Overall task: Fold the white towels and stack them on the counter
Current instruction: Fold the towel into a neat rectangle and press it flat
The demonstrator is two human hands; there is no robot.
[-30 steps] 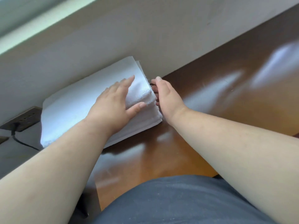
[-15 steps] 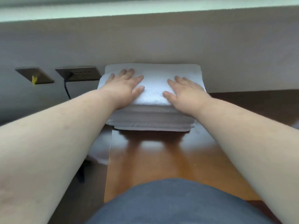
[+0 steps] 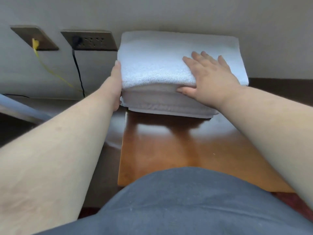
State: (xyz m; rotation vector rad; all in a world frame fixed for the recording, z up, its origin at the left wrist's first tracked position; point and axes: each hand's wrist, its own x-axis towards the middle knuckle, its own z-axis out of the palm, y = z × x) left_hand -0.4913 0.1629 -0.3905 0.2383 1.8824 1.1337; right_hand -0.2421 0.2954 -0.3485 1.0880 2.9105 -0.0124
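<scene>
At frame centre-top, a stack of folded white towels [image 3: 162, 68] sits on the far end of a brown bench [image 3: 169, 146], its back edge against the grey wall [image 3: 169, 12]. Stack's left edge hangs just past the bench's left edge; front edge is squared, w/ several folded layers showing. Top towel's front fold is rounded & overlaps the layers below.

Left hand [image 3: 116, 85] is flat against the stack's left side, fingers straight & released, thumb tip at the top corner; it grips nothing. Right hand [image 3: 208, 77] rests palm-down on the top towel twd the right, fingers [image 3: 205, 55] spread & relaxed, thumb lying over the front edge onto the layers beneath; also not clenched.

Open room: bare glossy bench betw. the stack's front edge & the person's grey-clad torso [image 3: 169, 200] at frame bottom. Bench runs on to the right behind the right forearm. Left of the bench edge the surface drops to a darker, lower area.

Upper left of frame: two dark wall plates [image 3: 94, 41], the right one w/ a black cable [image 3: 78, 70] plugged in, the left one w/ a yellow cable [image 3: 50, 70]; both hang down, well apart from the stack.
</scene>
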